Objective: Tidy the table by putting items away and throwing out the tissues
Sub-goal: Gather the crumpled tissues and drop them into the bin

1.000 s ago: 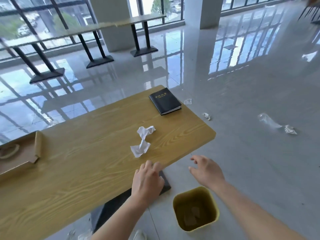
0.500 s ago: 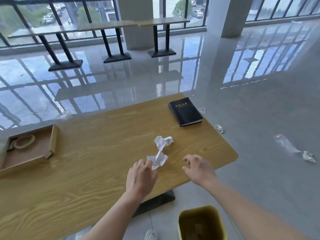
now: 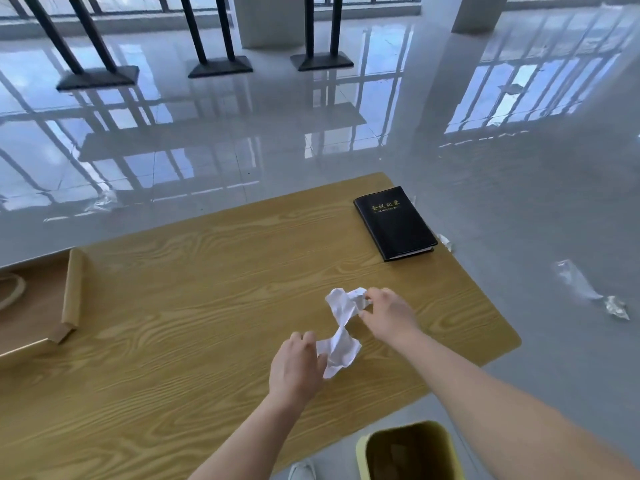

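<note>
1. On the light wood-grain table (image 3: 173, 341): a crumpled, twisted white tissue (image 3: 341, 327), near the right-hand end
2. Left hand (image 3: 296, 368) pinching the tissue's near end, fingers curled on it
3. Right hand (image 3: 389, 315) touching the far end, fingers narrowly parted; grip cannot be told
4. Beyond, by the far corner: a closed black notebook with gold lettering (image 3: 394, 223)
5. Below, on the grey floor: an open yellow plastic bin (image 3: 410, 452)

Glossy grey floor (image 3: 519, 188) mirrors bright windows; black table bases (image 3: 220, 66) stand beyond.
</note>
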A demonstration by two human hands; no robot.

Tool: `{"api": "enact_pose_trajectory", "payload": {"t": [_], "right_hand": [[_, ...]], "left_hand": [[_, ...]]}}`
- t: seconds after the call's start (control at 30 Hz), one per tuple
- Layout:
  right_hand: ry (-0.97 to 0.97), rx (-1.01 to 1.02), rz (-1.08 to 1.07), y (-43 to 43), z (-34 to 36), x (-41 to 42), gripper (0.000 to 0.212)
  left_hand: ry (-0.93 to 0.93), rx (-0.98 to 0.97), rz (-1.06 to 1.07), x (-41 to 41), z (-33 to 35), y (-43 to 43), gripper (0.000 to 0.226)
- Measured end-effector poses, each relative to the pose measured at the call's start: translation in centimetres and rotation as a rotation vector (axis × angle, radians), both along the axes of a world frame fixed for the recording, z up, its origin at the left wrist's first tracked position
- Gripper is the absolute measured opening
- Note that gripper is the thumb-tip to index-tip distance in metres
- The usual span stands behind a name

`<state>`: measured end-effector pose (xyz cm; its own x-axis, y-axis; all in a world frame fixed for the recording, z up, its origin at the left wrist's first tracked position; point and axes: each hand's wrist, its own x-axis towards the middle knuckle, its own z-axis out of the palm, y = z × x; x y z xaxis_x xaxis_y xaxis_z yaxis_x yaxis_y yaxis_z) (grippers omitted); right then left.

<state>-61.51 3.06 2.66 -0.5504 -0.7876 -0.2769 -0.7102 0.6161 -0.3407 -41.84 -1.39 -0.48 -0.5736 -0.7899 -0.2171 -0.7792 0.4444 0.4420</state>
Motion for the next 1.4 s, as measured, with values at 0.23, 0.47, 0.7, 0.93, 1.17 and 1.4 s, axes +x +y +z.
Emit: {"api": "enact_pose_trajectory", "payload": {"t": [0.23,0.47,0.7,0.93,1.17,1.4], "right_hand": [[0.032,0.08,0.093,-4.3,-2.2,-0.4,0.041],[0.089,0.119,0.12,-4.4,-4.1,-0.9,0.036],[0.108,0.031,0.104,-2.7,-5.0,-0.7,0.011],[0.095,-0.111,0.061,-0.8,-3.4,-0.4,0.018],[0.113,-0.17,-0.006,3.0,-1.3,0.0,0.013],[0.126,-0.18,-0.132,7.2,0.4,0.4,0.012]], "left_hand": [[0.011,0.13,0.182,-1.7,-1.4,-0.6,0.029],[0.08,0.09,0.294,-0.3,-1.5,-1.6,0.036],[0.104,0.008,0.327,0.8,-0.5,-2.6,0.031],[0.149,-0.015,0.278,-0.3,0.9,-2.1,0.032],[0.195,-0.029,0.226,-0.5,2.1,-1.6,0.032],[0.255,-0.009,0.106,-2.4,3.0,-0.5,0.032]]}}
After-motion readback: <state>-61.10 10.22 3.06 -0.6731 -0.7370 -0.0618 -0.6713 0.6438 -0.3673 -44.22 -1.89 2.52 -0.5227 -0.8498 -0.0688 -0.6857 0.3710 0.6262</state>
